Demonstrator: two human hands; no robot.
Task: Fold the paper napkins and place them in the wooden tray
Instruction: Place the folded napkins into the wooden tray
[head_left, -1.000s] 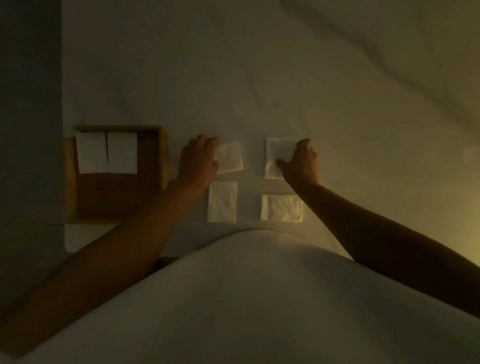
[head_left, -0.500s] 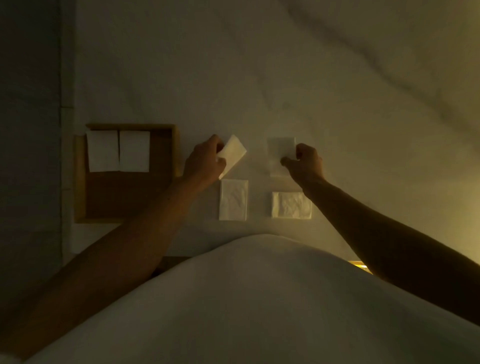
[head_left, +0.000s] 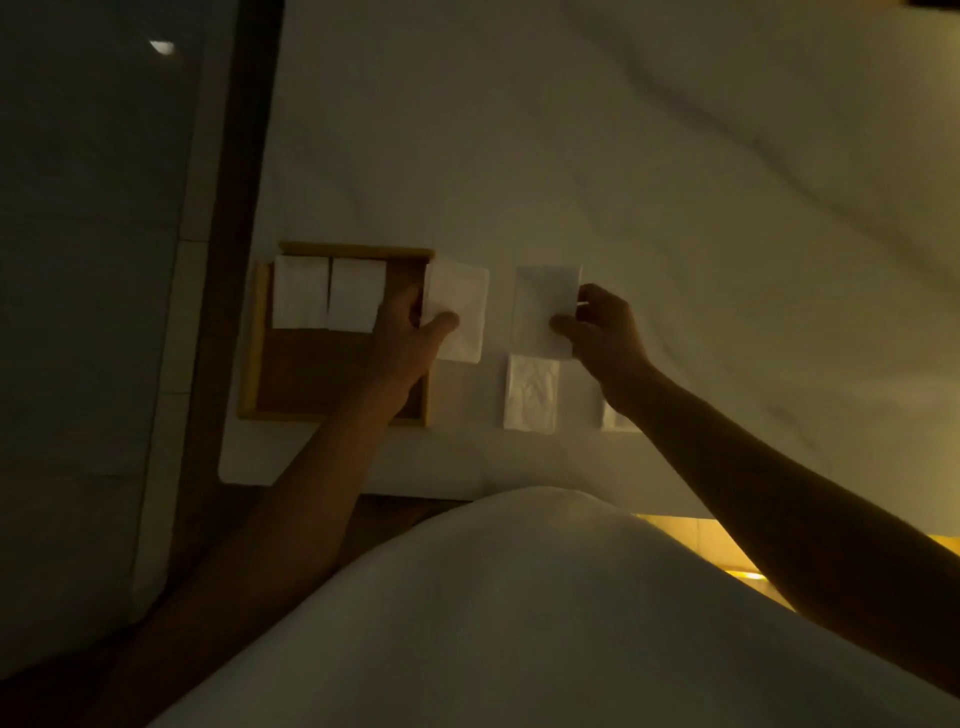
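Observation:
The wooden tray (head_left: 270, 338) lies at the left on the white sheet, with two folded napkins (head_left: 328, 293) side by side along its far edge. My left hand (head_left: 402, 340) pinches a folded white napkin (head_left: 462, 301) over the tray's right rim. My right hand (head_left: 600, 332) pinches another folded napkin (head_left: 540, 301) at its right edge, just above the sheet. A third folded napkin (head_left: 531, 392) lies flat nearer to me. A further napkin (head_left: 613, 418) shows only a corner behind my right wrist.
A white, wrinkled sheet (head_left: 675, 182) covers the surface and stretches far and right. A dark wooden edge (head_left: 234, 208) runs along its left side, with dark floor beyond. My white-clothed body fills the bottom of the view.
My left hand has carried its napkin leftward to the tray's right rim. The right hand keeps its grip on the other napkin. The camera has shifted, so everything sits further right in view.

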